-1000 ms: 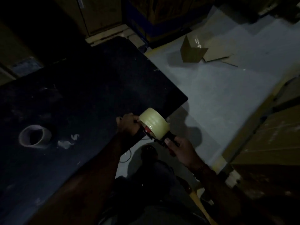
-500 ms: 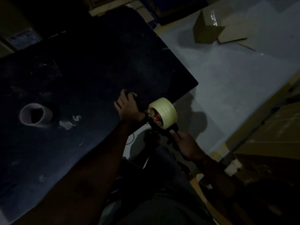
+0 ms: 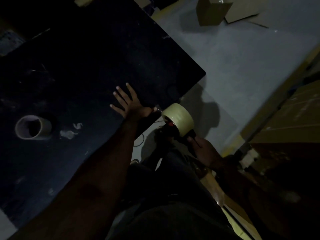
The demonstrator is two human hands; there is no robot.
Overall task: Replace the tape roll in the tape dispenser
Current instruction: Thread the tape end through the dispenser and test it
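A dim workspace is seen from above. The left hand [image 3: 131,104] is laid flat on the black desk [image 3: 90,66] near its right edge, its fingers [image 3: 121,93] spread wide and closed on nothing. The tape dispenser [image 3: 174,130] is held off the desk's edge, over the grey floor [image 3: 242,66], by the right hand [image 3: 204,149], whose fingers are wrapped around the dark handle. A full, pale yellowish tape roll [image 3: 179,116] is seated on the dispenser, with a red part visible at its hub. A thin strand appears to run between the roll and the left thumb, though this cannot be told for certain in the low light. An empty cardboard core [image 3: 32,127] is lying on its side on the desk, well apart to the left, with crumpled scraps of tape [image 3: 69,133] just beside it. A cardboard box [image 3: 213,11] is seen on the floor at the far end.
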